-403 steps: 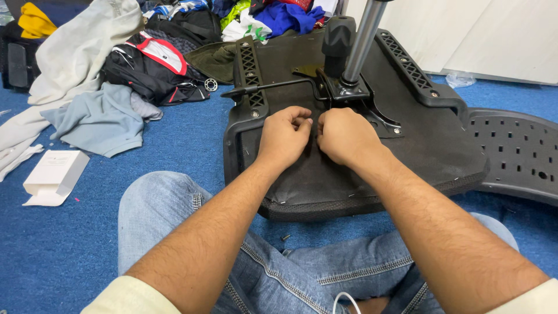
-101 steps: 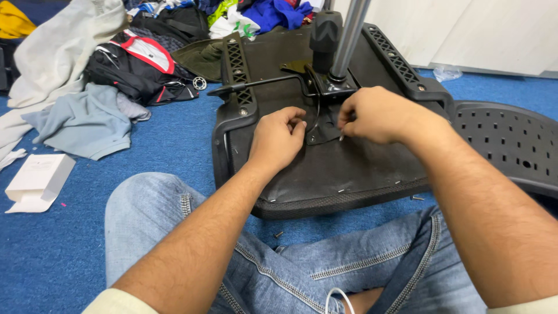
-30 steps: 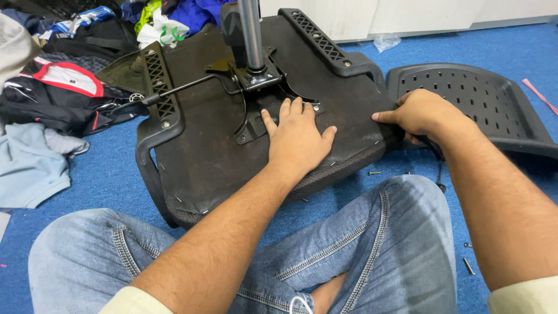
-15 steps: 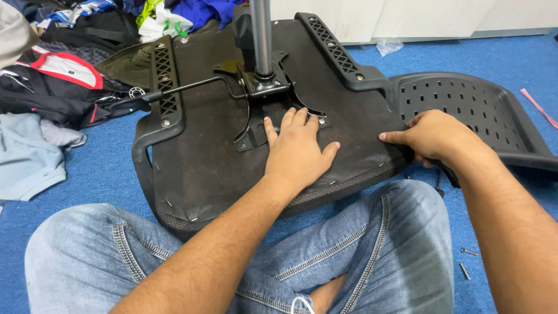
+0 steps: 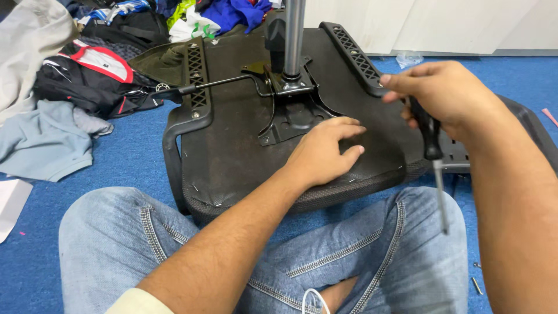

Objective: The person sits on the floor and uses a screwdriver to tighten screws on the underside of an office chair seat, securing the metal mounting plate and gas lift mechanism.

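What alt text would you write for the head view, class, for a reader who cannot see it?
A seated person in jeans presses the left hand flat on an upturned black chair seat while the right hand holds a screwdriver, tip down. Clothes and bags lie on the blue carpet behind.

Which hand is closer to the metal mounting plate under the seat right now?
Left. The left hand lies flat on the seat underside, fingertips right beside the mounting plate. The right hand is raised off to the plate's right, holding a screwdriver tip down.
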